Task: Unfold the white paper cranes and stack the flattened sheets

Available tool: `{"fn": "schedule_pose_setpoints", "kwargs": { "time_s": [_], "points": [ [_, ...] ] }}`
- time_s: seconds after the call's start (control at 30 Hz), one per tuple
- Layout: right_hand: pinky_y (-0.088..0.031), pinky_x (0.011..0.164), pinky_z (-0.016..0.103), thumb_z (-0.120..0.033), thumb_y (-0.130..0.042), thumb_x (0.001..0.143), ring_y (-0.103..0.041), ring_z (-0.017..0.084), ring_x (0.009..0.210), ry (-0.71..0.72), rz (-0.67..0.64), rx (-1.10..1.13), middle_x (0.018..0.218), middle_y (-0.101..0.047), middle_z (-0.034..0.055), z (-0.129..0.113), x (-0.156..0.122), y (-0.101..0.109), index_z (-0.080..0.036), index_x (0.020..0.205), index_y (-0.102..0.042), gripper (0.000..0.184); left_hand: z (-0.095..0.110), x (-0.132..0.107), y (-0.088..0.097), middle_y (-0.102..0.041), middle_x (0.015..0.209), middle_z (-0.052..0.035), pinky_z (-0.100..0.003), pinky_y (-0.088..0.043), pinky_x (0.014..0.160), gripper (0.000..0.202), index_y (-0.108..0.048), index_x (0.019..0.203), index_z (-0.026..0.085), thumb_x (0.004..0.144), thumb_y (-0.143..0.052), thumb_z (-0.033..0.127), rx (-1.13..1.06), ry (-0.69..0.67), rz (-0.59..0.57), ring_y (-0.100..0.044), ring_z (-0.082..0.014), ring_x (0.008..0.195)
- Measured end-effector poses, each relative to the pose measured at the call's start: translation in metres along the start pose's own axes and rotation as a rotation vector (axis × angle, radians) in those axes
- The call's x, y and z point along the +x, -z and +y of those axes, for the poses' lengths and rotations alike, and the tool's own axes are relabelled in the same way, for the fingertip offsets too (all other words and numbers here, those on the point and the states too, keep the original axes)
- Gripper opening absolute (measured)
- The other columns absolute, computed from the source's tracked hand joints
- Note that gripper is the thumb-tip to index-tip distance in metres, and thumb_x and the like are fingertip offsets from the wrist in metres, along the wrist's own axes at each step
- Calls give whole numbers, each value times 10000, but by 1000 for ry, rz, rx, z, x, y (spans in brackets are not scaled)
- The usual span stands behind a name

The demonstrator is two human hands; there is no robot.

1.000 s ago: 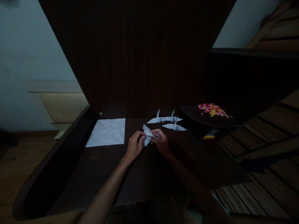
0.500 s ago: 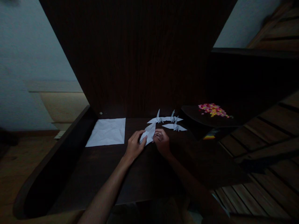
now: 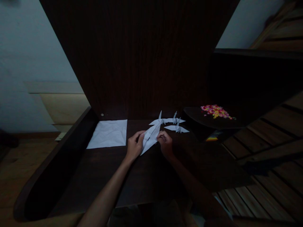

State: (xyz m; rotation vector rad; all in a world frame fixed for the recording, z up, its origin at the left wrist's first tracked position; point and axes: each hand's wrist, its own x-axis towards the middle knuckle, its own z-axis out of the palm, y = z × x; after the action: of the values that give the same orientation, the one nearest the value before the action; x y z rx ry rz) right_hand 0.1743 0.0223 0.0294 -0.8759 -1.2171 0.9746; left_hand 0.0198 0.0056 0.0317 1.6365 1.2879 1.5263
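Between my hands is a folded white paper (image 3: 151,136), long and pointed, with a slit down its middle. My left hand (image 3: 135,145) grips its left edge, thumb on top. My right hand (image 3: 165,142) pinches the right edge with curled fingers. Just beyond the paper stand three white origami cranes: one crane (image 3: 155,121) at the left, a second crane (image 3: 174,120) beside it, and a third crane (image 3: 177,128) nearer to me. The paper's far tip overlaps the left crane in view. A creased white sheet (image 3: 109,134) lies flat to the left of my hands.
On a raised dark shelf (image 3: 193,114) at the right lies a heap of small pink, red and yellow pieces (image 3: 216,111). A tall dark panel (image 3: 142,56) closes off the back of the dark desk (image 3: 99,176). A low side wall (image 3: 59,157) bounds the left.
The folded paper has opened out wider and longer, its lower tip now showing between my hands. My left hand has shifted slightly left.
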Motion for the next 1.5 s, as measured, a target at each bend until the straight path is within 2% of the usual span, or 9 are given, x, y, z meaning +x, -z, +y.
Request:
{"fn": "schedule_pose_setpoints", "kwargs": {
  "time_s": [0.17,0.27,0.37,0.6,0.9,1.03,1.13,1.33,1.5],
  "points": [
    [-420,471,239,-239,-579,682,-497,117,523,-29,-21,-23,633,-503,-26,0,1,1,-213,627,-517,87,-1,1,-1,-633,769,-11,-226,-469,634,198,-591,978,181,830,-590,312,-143,28,88,-606,-130,699],
    [-429,487,250,-273,-572,716,-515,123,512,-57,-21,-3,601,-523,-33,0,2,1,-212,678,-537,80,1,1,1,-630,769,-18,-216,-443,586,156,-639,862,174,826,-592,318,-108,18,56,-571,-121,660],
    [-445,506,260,-327,-535,774,-540,131,521,-78,-47,46,593,-554,-30,-1,2,2,-206,775,-566,125,3,1,1,-628,777,-17,-213,-433,556,176,-667,893,178,812,-614,325,-116,39,45,-544,-107,621],
    [-492,554,274,-327,-658,709,-591,142,567,-54,-37,-44,654,-616,-18,-3,-3,-3,-217,807,-553,181,-1,0,-5,-636,868,-31,-254,-517,669,365,-605,975,178,663,-751,300,-208,71,49,-624,-145,764],
    [-475,522,276,-326,-603,755,-567,139,528,29,53,-69,646,-602,-19,-4,-4,-7,-229,835,-547,138,-4,0,-4,-640,850,-34,-273,-532,697,407,-535,1057,169,692,-707,227,-197,91,50,-646,-150,754],
    [-440,501,265,-320,-568,793,-528,126,489,65,12,-90,596,-545,-39,-1,-5,-5,-225,816,-552,99,-1,0,-3,-626,990,-65,-282,-530,723,252,-585,1009,178,765,-629,223,-99,-5,79,-632,-158,843],
    [-416,487,265,-323,-546,807,-504,111,485,101,-15,-112,692,-555,-17,-2,-5,-4,-221,771,-566,110,1,0,0,-602,1083,-79,-319,-519,782,119,-631,911,184,803,-589,211,47,-97,130,-602,-192,970],
    [-416,574,281,-254,-484,853,-507,129,567,233,-99,-240,736,-539,0,-4,-7,-1,-217,781,-595,137,2,0,1,-592,913,-47,-316,-496,770,56,-646,821,191,792,-641,238,276,-231,216,-595,-176,868],
    [-457,702,299,-250,-479,863,-564,164,760,288,-44,-406,829,-572,28,1,-6,-2,-202,860,-585,116,4,0,1,-613,799,-22,-296,-486,732,41,-606,780,185,816,-609,205,273,-271,215,-593,-154,771]
  ]
}}
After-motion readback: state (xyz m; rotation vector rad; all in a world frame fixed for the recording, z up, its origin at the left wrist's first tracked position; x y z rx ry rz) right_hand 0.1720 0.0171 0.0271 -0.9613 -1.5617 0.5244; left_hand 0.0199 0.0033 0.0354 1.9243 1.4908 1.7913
